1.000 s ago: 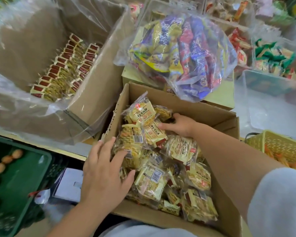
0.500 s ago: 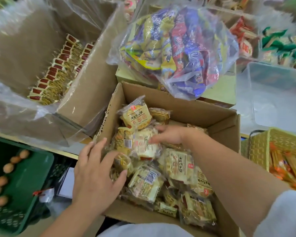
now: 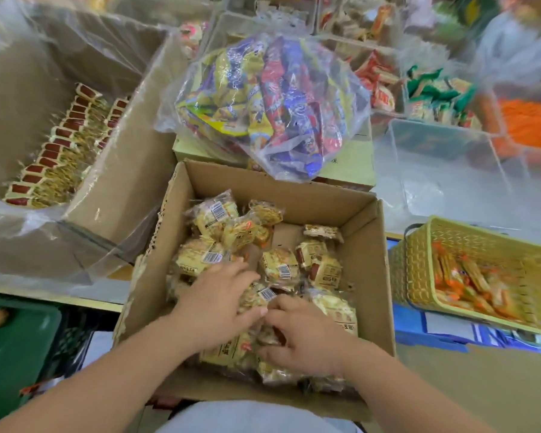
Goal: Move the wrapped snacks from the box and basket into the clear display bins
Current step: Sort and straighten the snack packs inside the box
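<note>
Hands meet low in the open brown cardboard box (image 3: 367,276), among the yellow snack packets in clear wrap (image 3: 278,267) that fill it; the packets heap along the box's left wall and near edge, and bare cardboard shows toward its far right corner; our left hand (image 3: 219,304) lies flat on the heap near the middle, fingers straight and spread, pressing on the wrappers and gripping nothing; our right hand (image 3: 306,335) sits just beside it toward the near edge, its fingers bent with their tips down among the packets; we cannot tell whether they close on one; the left thumb and the right fingertips almost touch; just beside the box's right wall stands the yellow woven plastic basket (image 3: 419,267), holding orange-wrapped snack sticks (image 3: 469,282); past the basket, well apart from our hands, is a clear plastic display bin (image 3: 444,170); beyond the box's far edge a clear plastic bag of bright purple, red and yellow packets (image 3: 269,104) rests on a pale carton; to the left stands a large plastic-lined cardboard box (image 3: 122,170) with rows of red-ended packets (image 3: 53,157); a dark green plastic crate (image 3: 13,354) sits at the lower left
</note>
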`<state>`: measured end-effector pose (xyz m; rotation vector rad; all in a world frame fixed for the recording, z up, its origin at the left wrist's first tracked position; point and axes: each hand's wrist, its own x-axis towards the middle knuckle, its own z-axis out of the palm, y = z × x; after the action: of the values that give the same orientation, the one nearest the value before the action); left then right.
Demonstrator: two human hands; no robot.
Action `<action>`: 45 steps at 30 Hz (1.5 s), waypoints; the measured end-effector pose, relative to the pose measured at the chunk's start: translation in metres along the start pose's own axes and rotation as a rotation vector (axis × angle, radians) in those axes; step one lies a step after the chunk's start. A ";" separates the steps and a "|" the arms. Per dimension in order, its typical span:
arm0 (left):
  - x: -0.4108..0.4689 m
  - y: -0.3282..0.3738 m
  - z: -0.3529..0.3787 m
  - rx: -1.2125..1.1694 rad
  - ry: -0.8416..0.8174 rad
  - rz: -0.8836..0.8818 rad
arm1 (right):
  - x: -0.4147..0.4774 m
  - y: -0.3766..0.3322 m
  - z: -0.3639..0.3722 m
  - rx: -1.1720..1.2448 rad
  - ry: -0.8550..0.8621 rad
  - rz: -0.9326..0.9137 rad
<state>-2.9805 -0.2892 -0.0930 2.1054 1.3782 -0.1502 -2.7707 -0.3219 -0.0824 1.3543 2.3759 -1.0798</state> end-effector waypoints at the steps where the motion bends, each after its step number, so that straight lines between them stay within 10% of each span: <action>1: 0.006 0.002 0.003 0.056 -0.042 -0.016 | -0.004 0.001 0.003 0.007 0.032 0.018; 8: 0.014 0.007 0.008 0.128 -0.113 -0.009 | -0.020 0.014 -0.009 0.366 0.095 0.149; 16: 0.000 -0.020 -0.006 -0.091 0.387 -0.233 | 0.080 0.027 -0.082 0.135 0.356 0.110; 24: 0.040 -0.039 -0.009 -0.417 0.196 -0.635 | 0.191 0.019 -0.087 -0.130 0.204 0.106; 33: 0.054 -0.044 -0.009 -0.288 -0.089 -0.629 | 0.199 0.041 -0.080 -0.077 -0.016 0.117; 45: 0.066 -0.049 -0.013 -0.417 -0.221 -0.674 | 0.097 0.070 -0.060 -0.116 0.143 0.134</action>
<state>-2.9957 -0.2171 -0.1302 1.1973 1.7489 -0.3227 -2.7576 -0.1948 -0.1227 1.5704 2.3635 -0.8229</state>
